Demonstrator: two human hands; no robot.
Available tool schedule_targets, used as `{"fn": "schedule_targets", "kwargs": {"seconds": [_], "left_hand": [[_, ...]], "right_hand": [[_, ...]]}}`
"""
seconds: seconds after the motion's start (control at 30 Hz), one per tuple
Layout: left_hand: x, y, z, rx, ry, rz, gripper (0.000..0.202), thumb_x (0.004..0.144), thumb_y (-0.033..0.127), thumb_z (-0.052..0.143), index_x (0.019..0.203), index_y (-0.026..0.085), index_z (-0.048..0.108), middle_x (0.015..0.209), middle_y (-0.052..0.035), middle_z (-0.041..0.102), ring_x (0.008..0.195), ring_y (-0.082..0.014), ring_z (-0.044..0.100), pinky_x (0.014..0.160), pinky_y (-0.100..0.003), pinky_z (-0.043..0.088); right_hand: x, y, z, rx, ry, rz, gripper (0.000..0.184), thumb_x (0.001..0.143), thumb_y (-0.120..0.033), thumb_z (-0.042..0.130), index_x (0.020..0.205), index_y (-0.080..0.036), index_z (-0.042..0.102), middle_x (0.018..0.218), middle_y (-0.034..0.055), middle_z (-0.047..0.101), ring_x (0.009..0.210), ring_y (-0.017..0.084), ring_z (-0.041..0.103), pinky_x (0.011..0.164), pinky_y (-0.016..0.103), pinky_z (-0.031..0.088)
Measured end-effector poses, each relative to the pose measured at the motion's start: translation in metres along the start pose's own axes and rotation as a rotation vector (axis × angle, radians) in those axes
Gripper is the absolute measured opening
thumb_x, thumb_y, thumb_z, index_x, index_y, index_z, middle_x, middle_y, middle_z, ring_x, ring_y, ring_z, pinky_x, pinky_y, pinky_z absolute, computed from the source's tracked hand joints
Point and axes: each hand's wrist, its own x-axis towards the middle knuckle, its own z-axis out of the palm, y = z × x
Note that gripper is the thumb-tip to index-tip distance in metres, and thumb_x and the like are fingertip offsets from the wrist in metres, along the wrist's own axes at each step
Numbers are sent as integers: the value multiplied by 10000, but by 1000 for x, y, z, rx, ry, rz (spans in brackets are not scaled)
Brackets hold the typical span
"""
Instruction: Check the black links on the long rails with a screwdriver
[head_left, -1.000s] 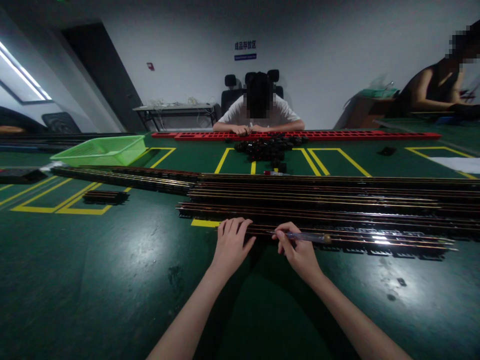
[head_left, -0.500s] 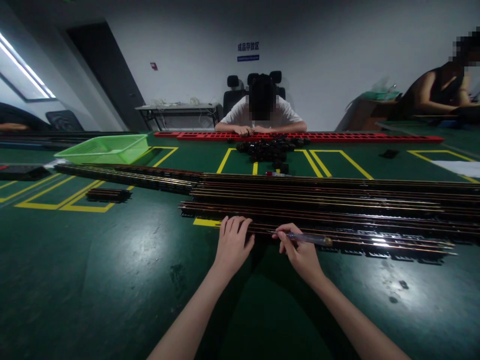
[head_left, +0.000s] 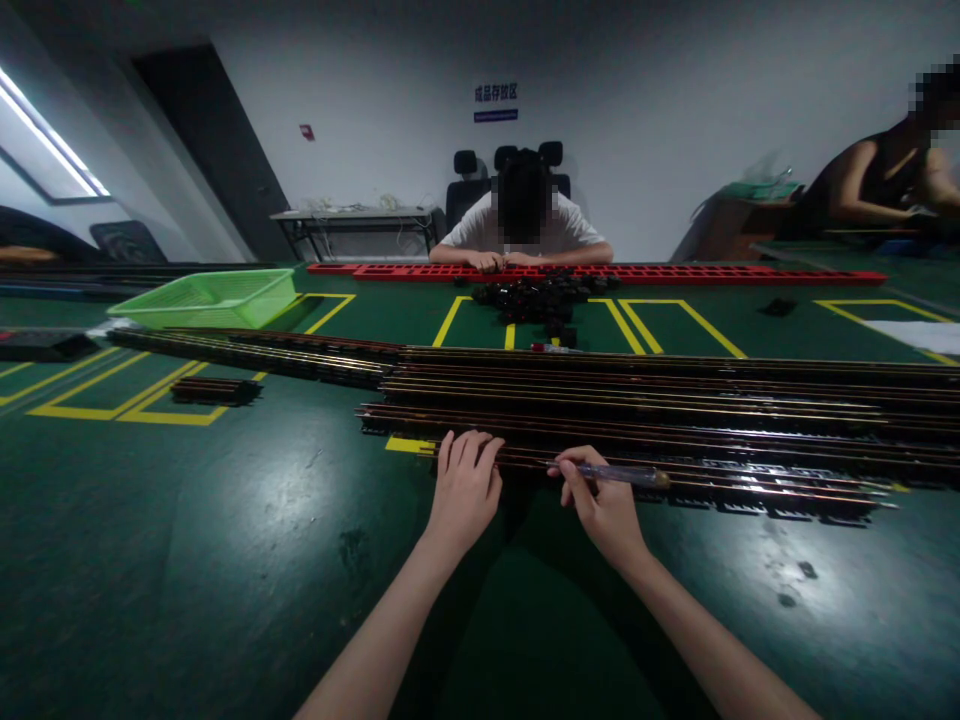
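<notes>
The left hand (head_left: 463, 488) lay flat, fingers spread, on the nearest track strip (head_left: 750, 482) while the right hand (head_left: 604, 505) pinched a clear-handled screwdriver (head_left: 622, 476) against it.

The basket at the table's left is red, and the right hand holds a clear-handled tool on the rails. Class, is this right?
No: the head view shows the basket at the table's left is green, not red. The right hand does hold the clear-handled tool on the rails.

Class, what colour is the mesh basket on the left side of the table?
The basket is bright green; head view.
</notes>
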Motion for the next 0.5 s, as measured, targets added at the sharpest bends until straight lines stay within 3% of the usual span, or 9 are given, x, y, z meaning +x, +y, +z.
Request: {"fn": "schedule_targets", "kwargs": {"seconds": [0.5], "left_hand": [[-1,-1,0,22,-11,-3,388,822,49,399,1159,186,534,1166,-66,582,1170,-223,473,1080,-481,264]], "right_hand": [[0,2,-2,-36,25,-25,227,902,-373,422,813,-189,522,637,22,631,435,103,529,443,233,414]]}}
